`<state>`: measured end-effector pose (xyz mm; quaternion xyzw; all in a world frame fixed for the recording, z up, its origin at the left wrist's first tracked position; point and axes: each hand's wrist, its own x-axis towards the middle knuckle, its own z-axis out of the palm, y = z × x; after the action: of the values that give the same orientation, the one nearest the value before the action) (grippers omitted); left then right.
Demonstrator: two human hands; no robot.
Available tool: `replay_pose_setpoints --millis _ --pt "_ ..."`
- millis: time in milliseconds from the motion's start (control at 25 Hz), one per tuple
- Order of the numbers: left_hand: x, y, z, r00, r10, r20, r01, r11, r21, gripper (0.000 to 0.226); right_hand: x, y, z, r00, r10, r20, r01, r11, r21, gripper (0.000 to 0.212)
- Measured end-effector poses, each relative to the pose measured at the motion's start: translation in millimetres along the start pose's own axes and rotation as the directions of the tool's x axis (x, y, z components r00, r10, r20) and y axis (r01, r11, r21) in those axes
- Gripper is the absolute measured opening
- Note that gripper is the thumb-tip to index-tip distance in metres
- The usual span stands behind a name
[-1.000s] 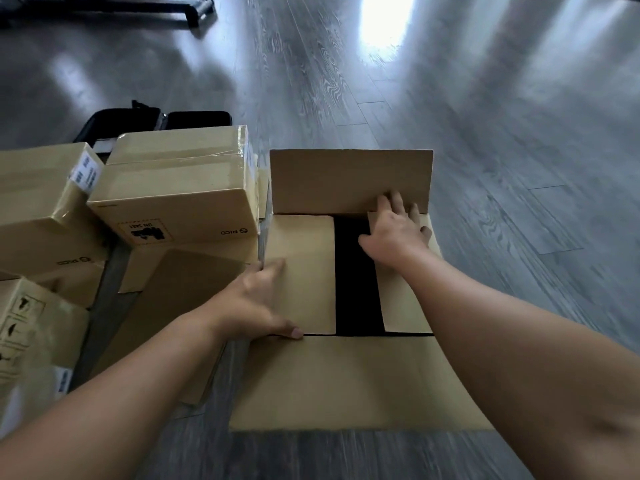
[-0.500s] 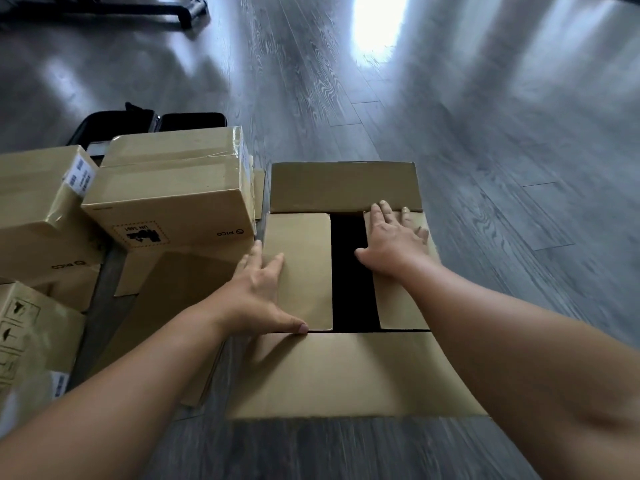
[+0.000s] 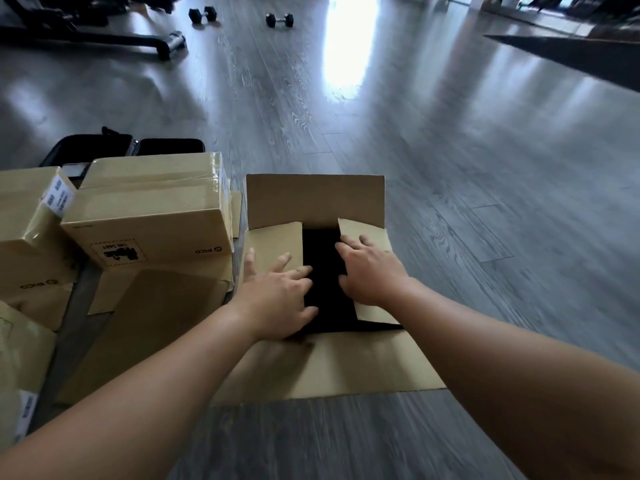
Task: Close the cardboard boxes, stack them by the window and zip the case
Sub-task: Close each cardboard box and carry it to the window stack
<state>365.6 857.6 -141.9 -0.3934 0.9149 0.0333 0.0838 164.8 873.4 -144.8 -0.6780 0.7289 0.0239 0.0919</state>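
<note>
An open cardboard box [image 3: 313, 365] sits on the grey wood floor [image 3: 450, 168], directly in front of the person. Its far flap [image 3: 313, 199] stands upright; its near flap [image 3: 332, 368] lies folded outward, flat on the floor. The two side flaps are pressed inward, with a dark gap between them.

The left hand [image 3: 277, 296] lies flat on the left side flap [image 3: 273, 244], fingers spread apart, gripping nothing. The right hand [image 3: 372, 268] lies flat on the right side flap [image 3: 367, 233], fingers likewise spread, gripping nothing.

Just beside the open box, to its left, stands a taped, closed box [image 3: 152, 209] with a printed label; further closed boxes [image 3: 27, 230] sit against it toward the left edge of view. A black case [image 3: 131, 148] lies open on the floor behind these boxes, partly hidden. Two dumbbells [image 3: 280, 20] rest on the floor far beyond.
</note>
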Motion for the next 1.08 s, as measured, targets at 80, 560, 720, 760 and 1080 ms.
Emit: replay_pose_setpoints --millis 80,560,720,760,1080 --pt "-5.0 -1.8 -10.8 0.994 -0.013 -0.106 0.016 0.999 0.030 0.057 -4.4 3.8 -15.5 0.999 0.002 -0.036 -0.003 1.000 -0.027 0.061" --pt "-47.2 -46.4 -53.1 0.946 -0.308 -0.099 0.323 0.874 0.364 0.004 -30.9 1.0 -61.0 0.992 0.092 -0.088 -0.126 0.818 -0.561 0.034" --pt "-52.3 -59.5 -28.5 0.900 -0.350 0.260 0.323 0.936 0.141 0.049 -43.4 6.3 -42.5 0.966 0.248 0.068 -0.161 0.791 -0.590 0.058" --pt "-53.7 -61.8 -22.4 0.872 -0.339 0.352 0.339 0.939 0.063 0.060 -45.8 12.4 -34.8 0.952 0.276 0.134 -0.173 0.844 -0.507 0.068" --pt "-51.4 -74.5 19.9 0.871 -0.257 0.419 0.346 0.926 -0.152 0.119 -52.0 68.0 18.9 0.912 0.087 0.400 -0.130 0.988 0.083 0.144"
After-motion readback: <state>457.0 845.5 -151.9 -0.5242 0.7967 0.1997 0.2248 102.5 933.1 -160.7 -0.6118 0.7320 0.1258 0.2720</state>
